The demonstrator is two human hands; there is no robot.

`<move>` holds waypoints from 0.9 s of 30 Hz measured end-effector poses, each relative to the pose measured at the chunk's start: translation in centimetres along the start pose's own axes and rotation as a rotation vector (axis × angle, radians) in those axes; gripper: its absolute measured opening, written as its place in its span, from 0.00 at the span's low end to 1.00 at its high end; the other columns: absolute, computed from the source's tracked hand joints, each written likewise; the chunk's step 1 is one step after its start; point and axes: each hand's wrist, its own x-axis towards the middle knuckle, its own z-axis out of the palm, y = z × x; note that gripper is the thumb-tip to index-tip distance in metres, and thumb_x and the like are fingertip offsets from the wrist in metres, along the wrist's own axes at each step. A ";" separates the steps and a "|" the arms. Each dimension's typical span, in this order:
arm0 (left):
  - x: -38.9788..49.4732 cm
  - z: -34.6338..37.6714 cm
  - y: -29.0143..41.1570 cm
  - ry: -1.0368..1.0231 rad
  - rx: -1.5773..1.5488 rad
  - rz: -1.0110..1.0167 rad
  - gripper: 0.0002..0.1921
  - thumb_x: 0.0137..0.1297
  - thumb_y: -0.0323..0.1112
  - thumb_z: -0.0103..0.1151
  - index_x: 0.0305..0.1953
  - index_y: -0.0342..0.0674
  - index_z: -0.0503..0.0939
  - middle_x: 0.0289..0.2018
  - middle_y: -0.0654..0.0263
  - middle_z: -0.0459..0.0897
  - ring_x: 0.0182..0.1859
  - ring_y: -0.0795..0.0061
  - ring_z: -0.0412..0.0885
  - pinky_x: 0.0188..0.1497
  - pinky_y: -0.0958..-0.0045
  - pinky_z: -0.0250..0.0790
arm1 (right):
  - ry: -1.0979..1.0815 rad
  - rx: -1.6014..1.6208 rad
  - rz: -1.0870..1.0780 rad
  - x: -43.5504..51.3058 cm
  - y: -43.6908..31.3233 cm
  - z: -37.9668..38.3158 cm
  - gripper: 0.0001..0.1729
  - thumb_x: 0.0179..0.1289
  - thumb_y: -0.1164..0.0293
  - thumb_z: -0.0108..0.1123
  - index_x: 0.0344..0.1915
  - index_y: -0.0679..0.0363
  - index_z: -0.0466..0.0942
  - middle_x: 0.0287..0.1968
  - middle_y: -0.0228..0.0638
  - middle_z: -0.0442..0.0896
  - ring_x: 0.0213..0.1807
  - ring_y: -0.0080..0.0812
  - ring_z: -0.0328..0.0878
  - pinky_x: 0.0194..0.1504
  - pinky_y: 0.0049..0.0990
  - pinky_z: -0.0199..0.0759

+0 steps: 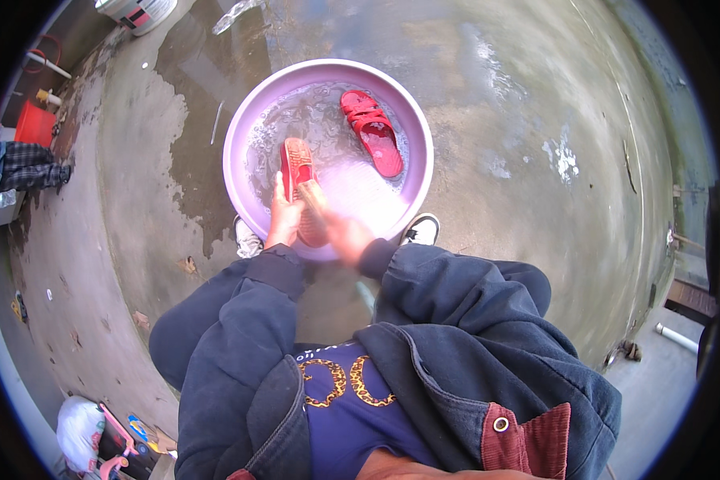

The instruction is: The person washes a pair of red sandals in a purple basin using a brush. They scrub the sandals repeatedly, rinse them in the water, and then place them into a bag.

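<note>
A pink plastic basin (236,129) of sudsy water stands on the ground between my shoes. Over its near left part, my left hand (285,215) grips a red slipper (297,157) by its left side, with the patterned sole facing up. My right hand (349,235), blurred, is closed around a brush (313,198) that looks wooden and lies against the sole; its bristles are hidden. The other red slipper (386,147), with strapped upper showing, lies in the water at the basin's right side.
Wet concrete (516,210) surrounds the basin. A white bucket (141,13) stands at the upper left, near a crumpled piece of clear plastic (235,17). Farther left are a red bucket (34,123) and another person's checked trouser legs (33,157). A pink wheeled toy (120,429) is at lower left.
</note>
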 end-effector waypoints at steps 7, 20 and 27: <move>-5.0 3.6 4.5 -0.201 0.102 0.166 0.41 0.51 0.14 0.53 0.70 0.36 0.55 0.57 0.61 0.73 0.58 0.71 0.74 0.60 0.73 0.66 | 0.309 0.036 -0.044 4.1 -6.2 -6.2 0.22 0.65 0.68 0.48 0.57 0.61 0.73 0.37 0.59 0.81 0.42 0.57 0.79 0.44 0.47 0.72; -10.9 6.0 12.0 -0.329 0.095 0.388 0.35 0.54 0.16 0.53 0.67 0.34 0.60 0.56 0.61 0.75 0.54 0.71 0.77 0.58 0.70 0.69 | 0.382 0.106 -0.237 -0.8 -11.5 -10.7 0.20 0.62 0.70 0.52 0.55 0.55 0.76 0.35 0.62 0.79 0.36 0.57 0.79 0.38 0.50 0.72; -11.2 5.0 14.8 -0.244 0.097 0.361 0.38 0.56 0.14 0.51 0.70 0.36 0.54 0.59 0.60 0.73 0.57 0.69 0.75 0.60 0.68 0.69 | 0.197 0.124 -0.546 -3.7 -11.5 -6.5 0.24 0.62 0.72 0.51 0.60 0.53 0.71 0.32 0.60 0.80 0.36 0.59 0.79 0.40 0.49 0.72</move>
